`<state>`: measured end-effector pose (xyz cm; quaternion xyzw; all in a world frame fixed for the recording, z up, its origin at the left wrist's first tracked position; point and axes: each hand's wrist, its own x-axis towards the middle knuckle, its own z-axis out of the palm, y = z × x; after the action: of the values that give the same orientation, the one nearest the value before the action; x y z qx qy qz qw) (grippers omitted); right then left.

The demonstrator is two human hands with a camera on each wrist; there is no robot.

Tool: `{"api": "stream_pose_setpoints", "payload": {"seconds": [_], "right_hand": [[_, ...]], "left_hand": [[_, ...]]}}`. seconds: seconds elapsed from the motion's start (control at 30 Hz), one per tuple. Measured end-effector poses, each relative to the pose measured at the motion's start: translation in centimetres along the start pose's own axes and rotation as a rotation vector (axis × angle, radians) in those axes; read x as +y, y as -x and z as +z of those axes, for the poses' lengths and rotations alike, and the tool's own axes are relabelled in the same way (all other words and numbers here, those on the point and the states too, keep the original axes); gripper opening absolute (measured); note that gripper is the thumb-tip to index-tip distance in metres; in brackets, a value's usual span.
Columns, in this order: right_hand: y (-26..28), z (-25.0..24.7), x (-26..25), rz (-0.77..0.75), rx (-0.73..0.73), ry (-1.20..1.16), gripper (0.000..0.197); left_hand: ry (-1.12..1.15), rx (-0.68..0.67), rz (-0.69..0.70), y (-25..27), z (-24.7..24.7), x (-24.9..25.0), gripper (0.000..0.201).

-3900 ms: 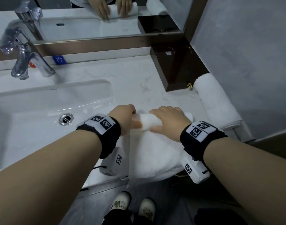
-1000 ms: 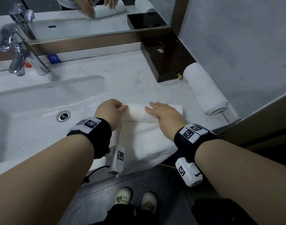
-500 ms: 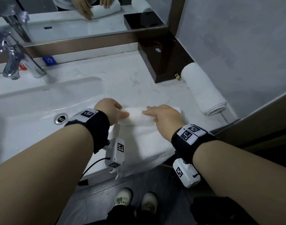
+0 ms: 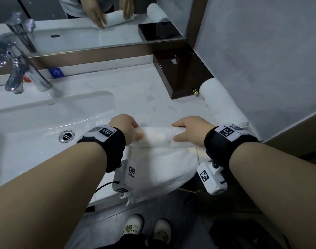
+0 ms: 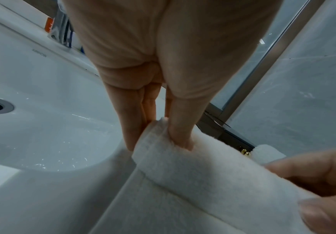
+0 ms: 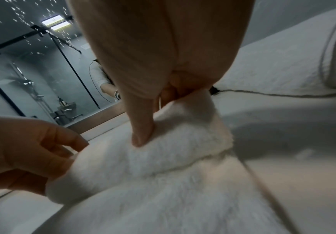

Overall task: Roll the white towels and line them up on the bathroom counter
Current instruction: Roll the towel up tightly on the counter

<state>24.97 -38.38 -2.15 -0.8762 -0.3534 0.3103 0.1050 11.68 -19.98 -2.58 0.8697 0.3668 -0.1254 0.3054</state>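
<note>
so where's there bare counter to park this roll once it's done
Bare marble lies beyond the half-rolled towel, bordered by the sink basin on the left, the dark box behind and the finished roll along the wall. The near edge is crowded: both hands and the unrolled tail.

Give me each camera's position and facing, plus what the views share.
Head: worn on the head, looks forward and down at the counter; shows both forearms, left hand, right hand, shoes.
Left wrist: looks along the left hand toward the sink; right fingers at lower right.
Right wrist: looks along the right hand toward the mirror; left hand at lower left.
Shared: all show the half-rolled towel held at both ends.
</note>
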Motion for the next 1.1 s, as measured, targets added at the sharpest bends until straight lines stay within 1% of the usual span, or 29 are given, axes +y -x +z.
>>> {"api": "stream_pose_setpoints", "payload": {"seconds": [0.07,0.13,0.2,0.23,0.3,0.37,0.47,0.53,0.63,0.8,0.97,1.1], "right_hand": [[-0.4,0.0,-0.4,-0.003,-0.025,0.038,0.055],[-0.8,0.3,-0.7,-0.018,-0.05,0.065,0.04],[-1.2,0.8,-1.0,-0.004,-0.067,0.145,0.024],[-1.4,1.1,-1.2,0.009,-0.078,0.213,0.024],[-1.9,1.9,-1.4,0.013,-0.084,0.365,0.031],[-2.3,2.4,-1.3,-0.007,-0.063,0.428,0.037],[-2.7,2.8,-0.9,-0.045,-0.008,0.435,0.036],[-3.1,3.0,-0.6,-0.062,0.059,0.432,0.037],[-3.7,3.1,-0.5,-0.066,0.154,0.437,0.037],[-4.2,3.5,-0.1,-0.059,0.276,0.437,0.032],[-4.1,3.7,0.4,-0.091,0.316,0.401,0.032],[-3.7,4.1,0.5,-0.099,0.352,0.39,0.033]], "left_hand": [[-0.025,-0.018,0.001,0.0,-0.1,0.0,0.032],[-0.05,-0.035,0.005,0.0,-0.2,0.1,0.033],[-0.08,-0.048,0.012,0.0,-0.2,0.2,0.036],[-0.097,-0.051,0.019,0.1,-0.2,0.3,0.038],[-0.14,-0.048,0.041,0.1,-0.1,0.4,0.042],[-0.168,-0.039,0.059,0.0,0.0,0.3,0.045],[-0.155,-0.018,0.067,-0.3,0.1,0.1,0.048],[-0.137,0.021,0.079,-0.7,0.3,0.0,0.047],[-0.129,0.086,0.1,-1.5,0.7,-0.1,0.043],[-0.157,0.14,0.144,-2.5,1.2,0.0,0.044],[-0.173,0.145,0.18,-2.6,1.7,-0.5,0.04],[-0.132,0.134,0.197,-2.4,1.7,-0.8,0.042]]}}
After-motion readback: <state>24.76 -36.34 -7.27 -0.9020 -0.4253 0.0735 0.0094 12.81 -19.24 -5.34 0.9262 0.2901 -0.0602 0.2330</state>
